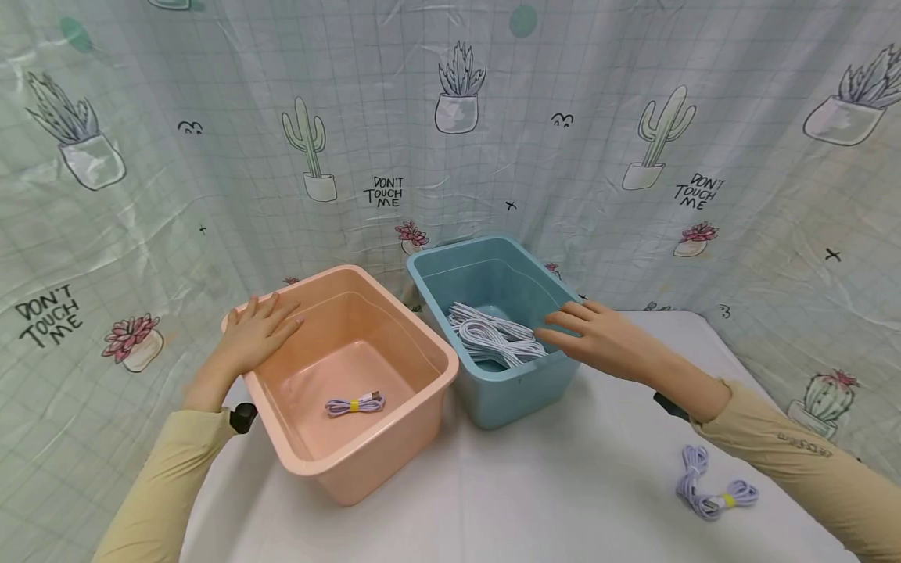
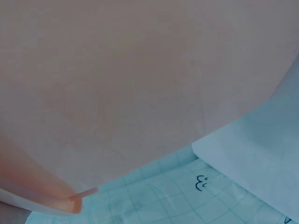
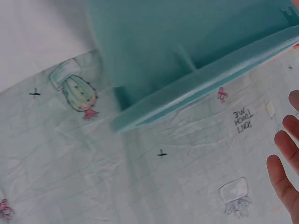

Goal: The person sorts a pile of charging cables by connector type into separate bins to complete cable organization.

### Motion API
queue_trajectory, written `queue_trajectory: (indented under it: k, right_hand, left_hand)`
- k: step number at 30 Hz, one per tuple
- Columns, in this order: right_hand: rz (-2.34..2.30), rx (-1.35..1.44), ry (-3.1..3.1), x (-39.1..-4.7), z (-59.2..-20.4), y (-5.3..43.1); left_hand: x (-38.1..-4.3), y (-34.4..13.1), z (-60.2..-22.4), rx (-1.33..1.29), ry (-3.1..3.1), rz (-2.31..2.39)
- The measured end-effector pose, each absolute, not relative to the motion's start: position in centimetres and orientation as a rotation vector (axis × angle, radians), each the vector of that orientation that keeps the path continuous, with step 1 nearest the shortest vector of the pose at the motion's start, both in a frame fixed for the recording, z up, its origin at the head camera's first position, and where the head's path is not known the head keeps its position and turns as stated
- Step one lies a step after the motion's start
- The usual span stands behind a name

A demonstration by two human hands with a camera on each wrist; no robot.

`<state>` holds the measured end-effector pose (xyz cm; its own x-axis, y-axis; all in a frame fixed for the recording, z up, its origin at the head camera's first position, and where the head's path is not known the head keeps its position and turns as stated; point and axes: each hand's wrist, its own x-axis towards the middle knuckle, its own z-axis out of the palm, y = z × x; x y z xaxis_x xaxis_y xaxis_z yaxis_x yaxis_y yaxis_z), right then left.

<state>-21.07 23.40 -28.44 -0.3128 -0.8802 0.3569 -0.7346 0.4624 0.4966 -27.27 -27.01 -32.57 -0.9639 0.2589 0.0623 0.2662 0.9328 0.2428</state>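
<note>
My left hand [image 1: 256, 336] lies on the left rim of a pink plastic bin [image 1: 394, 438], its fingers spread and fairly straight. Inside that bin is a coiled lavender USB cable [image 1: 355, 404] with a yellow tie. Over the right rim of a blue plastic bin [image 1: 521, 399] hovers my right hand [image 1: 598, 335], holding nothing. Its fingers [image 3: 286, 145] appear loosely extended and apart from the bin in the right wrist view. Several bundled white cables [image 1: 496, 336] lie in the blue bin. The left wrist view mostly shows the pink bin's blurred outer wall [image 2: 140, 84].
Lavender cables [image 1: 704, 485], one with a yellow band, lie on the white table [image 1: 549, 485] under my right forearm. The two bins stand side by side. A curtain [image 1: 493, 172] printed with cacti hangs behind and around the table.
</note>
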Motion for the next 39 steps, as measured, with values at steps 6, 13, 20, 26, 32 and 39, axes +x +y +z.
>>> queue_trajectory:
  k: [6,13,20,26,32,39]
  right_hand:
    - [-0.282,1.319,-2.143,-19.5,-29.3,26.4]
    - [-0.26,1.262,-2.136,-17.4,-30.1,29.2]
    - [-0.246,1.2,-2.146,-15.4,-31.3,31.6]
    - [-0.274,1.165,-2.174,-14.1,-33.3,33.8]
    - [-0.23,1.132,-2.162,-13.3,-35.8,35.3]
    - [-0.192,1.121,-2.167,-12.5,-38.5,36.9]
  left_hand:
    - [-27.2,-27.0,-32.5,-0.412,-3.063,-0.392]
    - [-27.3,-27.1,-32.4,-0.412,-3.058,-0.391]
    - [-27.2,-27.1,-32.1,-0.41,-3.066,-0.379]
    - [-27.2,-27.0,-32.0,-0.411,-3.074,-0.379]
    - [-27.2,-26.9,-32.2,-0.413,-3.078,-0.383]
    - [-27.3,-27.2,-32.5,-0.411,-3.076,-0.392]
